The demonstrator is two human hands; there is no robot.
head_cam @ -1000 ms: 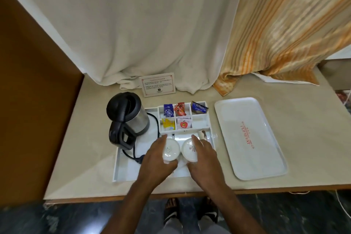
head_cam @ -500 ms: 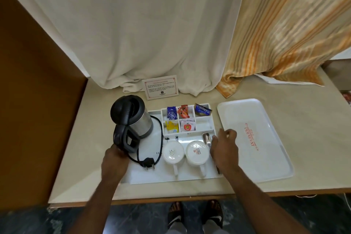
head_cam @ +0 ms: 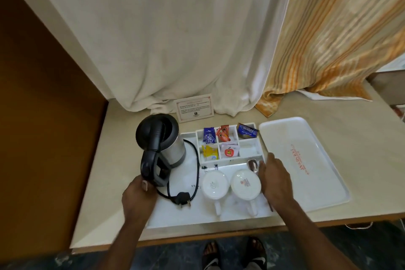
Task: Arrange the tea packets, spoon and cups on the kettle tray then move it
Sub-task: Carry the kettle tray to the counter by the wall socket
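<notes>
A pale beige stone-look counter carries everything, with a cream curtain and an orange-striped curtain hanging down onto its back edge. On its near left part sits the white plastic kettle tray, and just beside that, to the right, lies a plain white rectangular serving tray with red lettering. At the back left of the kettle tray stands the steel electric kettle with a black lid and handle, its black cord and plug looped on the tray floor. Two white ceramic cups rest upside down side by side at the front, handles toward the person. The tea packets (blue, orange, yellow and white sachets) stand in the divided compartments at the back right. A small metal spoon lies beside the right cup. The left hand clasps the tray's left edge near the kettle handle, thumb on top; the right hand lies fingers-down over the tray's right edge, though whether it truly grips I cannot tell. A white printed card stands behind the kettle.
</notes>
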